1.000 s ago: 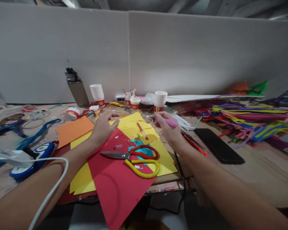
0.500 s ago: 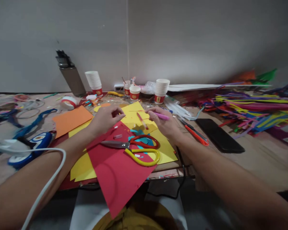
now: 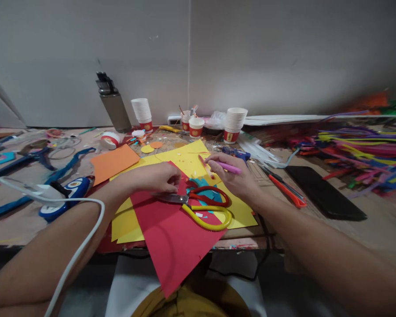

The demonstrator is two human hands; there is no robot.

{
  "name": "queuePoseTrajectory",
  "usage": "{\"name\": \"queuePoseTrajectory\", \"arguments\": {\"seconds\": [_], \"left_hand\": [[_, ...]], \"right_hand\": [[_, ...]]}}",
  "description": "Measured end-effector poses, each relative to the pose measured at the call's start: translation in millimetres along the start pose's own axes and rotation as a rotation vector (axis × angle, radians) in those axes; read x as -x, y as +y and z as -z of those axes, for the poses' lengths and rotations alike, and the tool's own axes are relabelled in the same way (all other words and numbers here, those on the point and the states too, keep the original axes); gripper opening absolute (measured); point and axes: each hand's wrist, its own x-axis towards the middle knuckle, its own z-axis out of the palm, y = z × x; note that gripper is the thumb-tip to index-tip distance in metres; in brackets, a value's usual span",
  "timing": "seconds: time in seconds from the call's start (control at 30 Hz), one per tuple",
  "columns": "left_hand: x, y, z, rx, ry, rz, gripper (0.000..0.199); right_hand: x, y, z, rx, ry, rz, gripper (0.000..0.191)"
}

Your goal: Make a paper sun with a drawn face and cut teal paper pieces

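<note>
Left hand (image 3: 166, 178): 10 o'clock of the scissors, fingers curled nearly closed; from my remote view I cannot tell whether they grip anything. Red sheet (image 3: 176, 246): overlaps yellow paper (image 3: 244, 218). Scissors (image 3: 193, 194): flat, handles toward 3 o'clock, I judge so both hands are free. Right hand (image 3: 239, 179): 1 o'clock of the scissors, fingers closed round the purple pen (image 3: 230, 167), seemingly writing-fashion for control. Pen: slim, smooth, glossless; front end hidden.
</note>
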Motion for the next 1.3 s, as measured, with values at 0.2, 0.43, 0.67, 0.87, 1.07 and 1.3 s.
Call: {"name": "queuePoseTrajectory", "arguments": {"seconds": [0.2, 0.43, 0.67, 0.87, 1.07, 1.3], "left_hand": [[-8.5, -3.0, -4.3, 0.663, 0.288, 0.020, 0.015], [-21.9, 9.3, -16.7, 1.692, 0.508, 0.009, 0.024], [-23.9, 17.0, -26.8, 1.782, 0.445, 0.010, 0.017], [-22.6, 21.2, -29.7, 1.622, 0.537, -0.055, 0.023], [-18.7, 26.8, -30.2, 1.228, 0.648, -0.074, 0.024], [-21.2, 21.8, -34.9, 0.953, 0.741, -0.103, 0.032]], "right_hand": [[3.7, -7.8, -2.8, -0.078, 0.047, 0.006, 0.023], [15.4, -19.7, -9.8, -0.261, 0.108, 0.094, 0.014], [23.5, -17.6, -15.1, -0.122, 0.069, 0.160, 0.014], [22.4, -23.2, -11.9, -0.211, 0.108, 0.149, 0.012], [18.3, -24.4, -7.6, -0.234, 0.130, 0.073, 0.016], [15.2, -27.6, -9.5, -0.312, 0.093, 0.016, 0.020]]}}
